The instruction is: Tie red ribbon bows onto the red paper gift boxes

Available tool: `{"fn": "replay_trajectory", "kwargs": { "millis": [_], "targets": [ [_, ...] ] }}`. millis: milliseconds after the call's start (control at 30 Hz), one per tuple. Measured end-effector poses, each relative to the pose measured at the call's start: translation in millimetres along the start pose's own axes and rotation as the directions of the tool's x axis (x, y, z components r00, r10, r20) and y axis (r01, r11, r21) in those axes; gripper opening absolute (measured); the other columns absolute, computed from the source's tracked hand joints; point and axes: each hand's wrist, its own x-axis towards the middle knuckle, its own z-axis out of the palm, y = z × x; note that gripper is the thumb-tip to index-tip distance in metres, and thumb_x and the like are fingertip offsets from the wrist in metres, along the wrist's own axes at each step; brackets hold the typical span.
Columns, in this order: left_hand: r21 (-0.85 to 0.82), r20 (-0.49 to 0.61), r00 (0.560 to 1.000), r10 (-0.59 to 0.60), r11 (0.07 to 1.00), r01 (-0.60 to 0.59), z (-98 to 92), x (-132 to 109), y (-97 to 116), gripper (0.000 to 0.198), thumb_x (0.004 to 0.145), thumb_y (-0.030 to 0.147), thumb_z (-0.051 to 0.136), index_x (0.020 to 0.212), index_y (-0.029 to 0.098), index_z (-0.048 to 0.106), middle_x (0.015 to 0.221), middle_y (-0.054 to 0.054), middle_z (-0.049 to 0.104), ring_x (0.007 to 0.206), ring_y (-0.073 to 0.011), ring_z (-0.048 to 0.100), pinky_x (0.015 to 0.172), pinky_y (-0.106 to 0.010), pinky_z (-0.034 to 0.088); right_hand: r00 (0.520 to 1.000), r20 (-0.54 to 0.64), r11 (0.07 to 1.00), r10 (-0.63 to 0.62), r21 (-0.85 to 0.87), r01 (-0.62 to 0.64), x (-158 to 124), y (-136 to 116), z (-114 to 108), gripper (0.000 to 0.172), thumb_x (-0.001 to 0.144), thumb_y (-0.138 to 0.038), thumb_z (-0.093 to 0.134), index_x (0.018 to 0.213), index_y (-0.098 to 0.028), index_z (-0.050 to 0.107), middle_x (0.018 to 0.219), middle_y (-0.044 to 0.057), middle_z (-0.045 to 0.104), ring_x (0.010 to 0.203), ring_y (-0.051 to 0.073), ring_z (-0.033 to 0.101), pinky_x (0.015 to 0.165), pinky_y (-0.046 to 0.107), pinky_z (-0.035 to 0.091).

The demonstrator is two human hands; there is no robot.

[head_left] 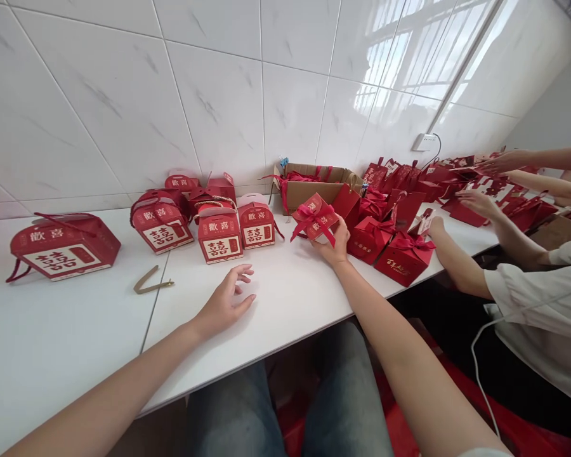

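Observation:
My right hand point(337, 246) grips a small red gift box point(321, 222) tied with a red ribbon bow, tilted just above the white table. My left hand point(229, 295) rests over the table with its fingers apart and nothing in it. Beyond the left hand stand a red gift box with a cord handle point(217, 231) and a smaller red box point(257, 225), both with white labels. Right of the held box sit two ribboned red boxes, one point(368, 240) behind the other point(404, 259).
An open cardboard box point(309, 193) of red ribbons stands by the tiled wall. Farther left are a large red box point(64, 244), another red box point(162, 222) and a bent tan strip point(147, 281). At right, other people's hands point(478, 203) work among several red boxes.

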Motion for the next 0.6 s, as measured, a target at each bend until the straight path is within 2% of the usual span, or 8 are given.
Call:
{"fn": "replay_trajectory", "kwargs": {
  "millis": [133,267,600],
  "targets": [
    [-0.012,-0.004,1.0,-0.008,1.0,0.008,0.1,-0.4,-0.2,0.05,0.085,0.033,0.053,0.129,0.029,0.031,0.124,-0.007,0.048,0.107,-0.0194,0.051,0.085,-0.036,0.049,0.999,-0.025,0.998,-0.044,0.035,0.045,-0.4,0.1,1.3,0.093,0.051,-0.043,0.078,0.131,-0.021,0.035,0.125,0.011,0.055,0.114,0.029,0.052,0.101,0.048,0.036],
    [-0.007,-0.012,1.0,0.006,1.0,-0.006,0.3,-1.0,-1.4,0.05,0.085,0.032,0.053,0.13,0.029,0.031,0.123,-0.007,0.049,0.107,-0.0191,0.051,0.086,-0.036,0.048,0.999,-0.016,0.991,-0.036,0.125,0.038,-1.3,3.5,2.5,0.095,0.053,-0.039,0.078,0.134,-0.022,0.031,0.13,0.011,0.051,0.115,0.026,0.053,0.099,0.045,0.041],
    [-0.006,-0.017,1.0,0.012,1.0,-0.012,-1.0,2.5,-5.3,0.051,0.085,0.032,0.053,0.131,0.028,0.03,0.124,-0.008,0.049,0.107,-0.0196,0.052,0.086,-0.038,0.049,0.997,-0.046,0.987,-0.063,0.147,0.069,-3.2,3.6,2.1,0.094,0.057,-0.039,0.077,0.135,-0.025,0.027,0.129,0.01,0.05,0.118,0.025,0.052,0.099,0.047,0.04]
  ]
}}
